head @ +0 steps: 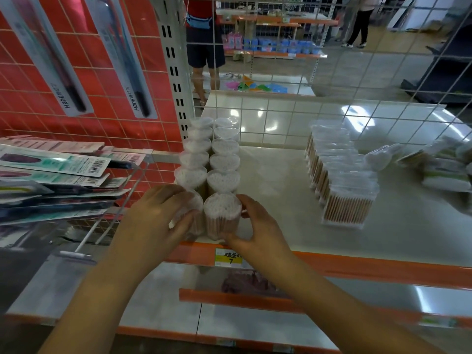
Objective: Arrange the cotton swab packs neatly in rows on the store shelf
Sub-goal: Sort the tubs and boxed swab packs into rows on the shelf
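Two rows of round clear cotton swab packs run from the front edge of the white shelf toward the wire back. My left hand wraps the front pack of the left row. My right hand holds the front pack of the right row from its right side and base. To the right stands a row of rectangular swab packs with wooden sticks showing. Several loose packs lie in a heap at the far right.
Toothbrush packs hang on pegs at the left against a red grid panel. An orange shelf edge with a price tag runs below my hands. Behind the wire mesh people stand in the aisle.
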`<state>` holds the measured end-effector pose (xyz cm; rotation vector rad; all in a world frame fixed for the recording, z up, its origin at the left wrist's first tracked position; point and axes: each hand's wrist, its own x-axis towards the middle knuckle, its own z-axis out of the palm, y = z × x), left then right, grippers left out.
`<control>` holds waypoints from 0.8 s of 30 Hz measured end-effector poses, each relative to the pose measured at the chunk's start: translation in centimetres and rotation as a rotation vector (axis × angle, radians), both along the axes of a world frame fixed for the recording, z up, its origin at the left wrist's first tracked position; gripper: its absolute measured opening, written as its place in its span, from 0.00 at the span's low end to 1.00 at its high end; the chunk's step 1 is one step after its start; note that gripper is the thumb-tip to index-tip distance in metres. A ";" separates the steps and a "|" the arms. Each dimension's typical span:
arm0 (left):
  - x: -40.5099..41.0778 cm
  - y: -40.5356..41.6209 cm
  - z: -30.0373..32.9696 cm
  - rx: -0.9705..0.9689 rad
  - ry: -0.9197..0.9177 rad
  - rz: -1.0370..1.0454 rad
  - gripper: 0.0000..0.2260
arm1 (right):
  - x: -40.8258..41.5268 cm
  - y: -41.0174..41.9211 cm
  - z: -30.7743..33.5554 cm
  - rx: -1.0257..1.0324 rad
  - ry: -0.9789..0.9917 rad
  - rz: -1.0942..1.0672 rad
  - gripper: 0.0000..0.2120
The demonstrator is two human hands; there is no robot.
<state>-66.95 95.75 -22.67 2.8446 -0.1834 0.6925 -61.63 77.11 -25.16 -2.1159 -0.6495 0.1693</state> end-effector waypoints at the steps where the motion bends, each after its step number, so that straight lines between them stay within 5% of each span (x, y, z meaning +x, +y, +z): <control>1: 0.1 -0.3 0.2 0.010 -0.004 -0.002 0.17 | 0.0 -0.4 0.3 -0.090 -0.060 0.038 0.28; 7: 0.9 -3.6 1.3 0.110 -0.026 -0.078 0.17 | 0.1 -3.0 1.8 -0.413 -0.215 0.144 0.33; 24: 7.0 -19.1 1.5 0.104 -0.015 -0.297 0.17 | 3.7 -16.8 4.5 -0.369 -0.229 -0.040 0.27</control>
